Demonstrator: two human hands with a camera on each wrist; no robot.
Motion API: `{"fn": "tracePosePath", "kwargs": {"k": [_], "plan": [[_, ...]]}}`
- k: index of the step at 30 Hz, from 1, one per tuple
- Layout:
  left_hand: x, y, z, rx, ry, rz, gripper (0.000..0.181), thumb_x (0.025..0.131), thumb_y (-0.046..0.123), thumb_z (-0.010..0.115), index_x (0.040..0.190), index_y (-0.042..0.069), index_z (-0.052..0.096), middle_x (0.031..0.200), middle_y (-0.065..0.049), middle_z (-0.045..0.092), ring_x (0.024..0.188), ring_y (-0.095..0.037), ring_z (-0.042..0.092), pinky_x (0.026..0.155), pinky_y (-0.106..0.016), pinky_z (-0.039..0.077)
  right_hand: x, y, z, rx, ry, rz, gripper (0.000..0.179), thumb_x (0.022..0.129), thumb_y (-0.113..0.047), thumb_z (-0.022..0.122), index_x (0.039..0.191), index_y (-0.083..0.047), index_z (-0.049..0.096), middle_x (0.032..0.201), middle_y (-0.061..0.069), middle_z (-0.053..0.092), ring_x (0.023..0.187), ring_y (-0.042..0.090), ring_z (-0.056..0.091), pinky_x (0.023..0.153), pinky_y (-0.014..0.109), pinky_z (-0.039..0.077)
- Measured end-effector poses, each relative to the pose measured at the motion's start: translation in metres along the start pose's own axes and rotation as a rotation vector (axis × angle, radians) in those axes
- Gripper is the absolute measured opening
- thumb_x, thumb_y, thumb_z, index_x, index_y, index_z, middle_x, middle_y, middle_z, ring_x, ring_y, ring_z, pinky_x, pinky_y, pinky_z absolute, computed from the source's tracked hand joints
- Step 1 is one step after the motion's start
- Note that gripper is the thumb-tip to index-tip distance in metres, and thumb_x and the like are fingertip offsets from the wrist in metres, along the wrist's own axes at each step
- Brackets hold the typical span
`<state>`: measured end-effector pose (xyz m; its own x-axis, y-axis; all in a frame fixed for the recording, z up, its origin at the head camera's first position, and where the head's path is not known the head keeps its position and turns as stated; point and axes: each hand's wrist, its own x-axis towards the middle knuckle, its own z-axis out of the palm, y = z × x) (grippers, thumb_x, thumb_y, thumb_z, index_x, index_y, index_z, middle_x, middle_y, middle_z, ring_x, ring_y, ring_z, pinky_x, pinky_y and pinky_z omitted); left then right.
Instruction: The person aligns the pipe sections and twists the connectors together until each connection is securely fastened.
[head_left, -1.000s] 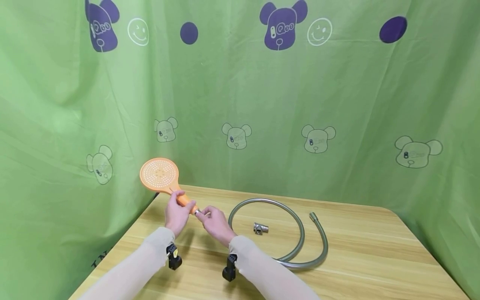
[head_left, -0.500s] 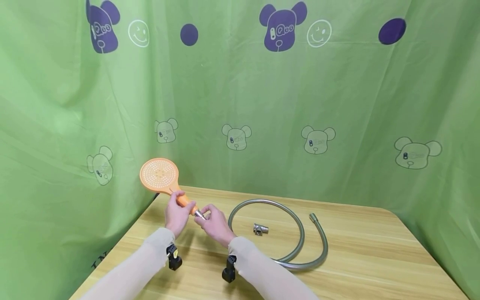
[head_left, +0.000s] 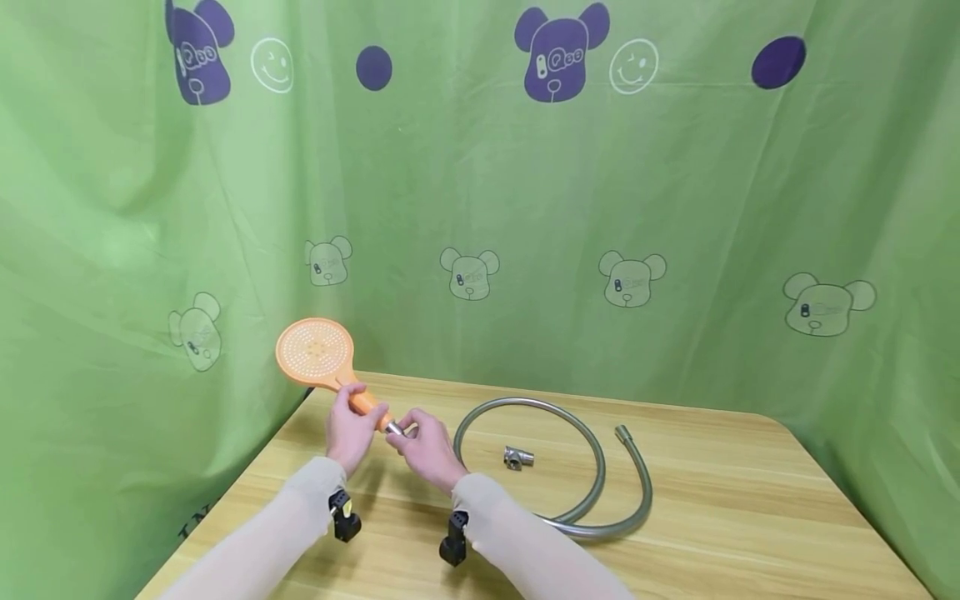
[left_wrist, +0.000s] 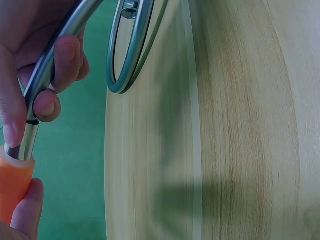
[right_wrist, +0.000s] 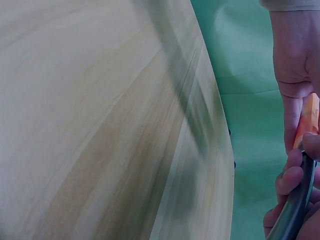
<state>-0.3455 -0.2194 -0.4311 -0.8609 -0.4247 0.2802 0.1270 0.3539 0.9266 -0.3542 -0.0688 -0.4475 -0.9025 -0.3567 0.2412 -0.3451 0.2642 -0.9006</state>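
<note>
An orange shower head (head_left: 315,346) is held above the far left of the table, its perforated face turned up toward the head camera. My left hand (head_left: 350,429) grips its handle (left_wrist: 14,185). At the handle's lower end sits the metal end fitting (left_wrist: 29,142) of a grey shower hose (left_wrist: 45,70). Fingers and thumb of my right hand (head_left: 429,450) pinch the hose at this fitting. In the left wrist view the fitting meets the handle's rim; how far it is screwed on cannot be told.
On the wooden table (head_left: 720,483) the rest of the hose lies in a loop, its free end (head_left: 623,433) pointing away to the right. A small metal angle valve (head_left: 518,457) lies inside the loop. Green curtain (head_left: 480,183) surrounds the table's back and sides.
My right fingers have slid down off the handle's end, uncovering the metal fitting, then shifted slightly on it. The left hand keeps its hold. The head view has moved slightly.
</note>
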Motion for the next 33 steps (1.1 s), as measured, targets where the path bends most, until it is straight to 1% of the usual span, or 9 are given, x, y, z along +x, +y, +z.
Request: {"fn": "tracePosePath", "kwargs": {"k": [6,12,18,21,26,33], "plan": [[0.0003,0.0000,-0.0008,0.024,0.009,0.003,0.053,0.087,0.014,0.077,0.133,0.008,0.052,0.120,-0.022,0.065,0.106,-0.030,0.064,0.085,-0.032,0.052,0.0013,0.0004,0.0003,0.019,-0.008,0.005,0.015,0.092,-0.021,0.073,0.093,-0.012,0.062,0.071,-0.001,0.063,0.054,0.010,0.052,0.045,0.024,0.040],[0.0003,0.0010,-0.0006,0.025,0.009,0.003,0.053,0.087,0.013,0.077,0.133,0.008,0.052,0.119,-0.022,0.064,0.105,-0.030,0.064,0.086,-0.033,0.052,0.0013,-0.0007,-0.0008,0.035,-0.022,0.009,0.014,0.092,-0.020,0.073,0.093,-0.011,0.062,0.073,0.001,0.065,0.057,0.010,0.054,0.047,0.023,0.041],[-0.0007,0.0029,-0.0003,0.023,0.005,-0.005,0.053,0.087,0.013,0.077,0.133,0.008,0.052,0.119,-0.022,0.065,0.105,-0.030,0.064,0.084,-0.032,0.053,0.0005,-0.0002,-0.0003,0.036,0.000,0.029,0.016,0.091,-0.021,0.074,0.093,-0.010,0.063,0.074,0.004,0.067,0.056,0.010,0.053,0.046,0.024,0.041],[-0.0011,0.0060,0.0003,0.031,0.000,-0.004,0.054,0.087,0.014,0.077,0.134,0.007,0.051,0.118,-0.022,0.065,0.103,-0.030,0.065,0.083,-0.031,0.053,-0.0001,-0.0014,-0.0008,0.033,0.015,0.062,0.018,0.090,-0.023,0.075,0.097,-0.011,0.063,0.073,0.002,0.067,0.055,0.010,0.053,0.046,0.024,0.040],[-0.0006,0.0080,0.0015,0.037,-0.002,-0.004,0.056,0.087,0.015,0.077,0.135,0.008,0.051,0.118,-0.022,0.066,0.103,-0.030,0.065,0.084,-0.034,0.053,0.0002,-0.0027,-0.0019,0.018,0.020,0.079,0.025,0.088,-0.025,0.077,0.104,-0.012,0.062,0.072,0.000,0.065,0.055,0.010,0.053,0.046,0.024,0.041],[-0.0001,0.0037,0.0019,0.036,0.004,-0.009,0.054,0.087,0.015,0.077,0.134,0.009,0.051,0.119,-0.021,0.065,0.104,-0.030,0.064,0.083,-0.030,0.051,0.0001,-0.0016,-0.0020,0.021,0.003,0.070,0.023,0.088,-0.022,0.077,0.100,-0.012,0.060,0.073,0.000,0.063,0.056,0.010,0.053,0.047,0.024,0.041]]}}
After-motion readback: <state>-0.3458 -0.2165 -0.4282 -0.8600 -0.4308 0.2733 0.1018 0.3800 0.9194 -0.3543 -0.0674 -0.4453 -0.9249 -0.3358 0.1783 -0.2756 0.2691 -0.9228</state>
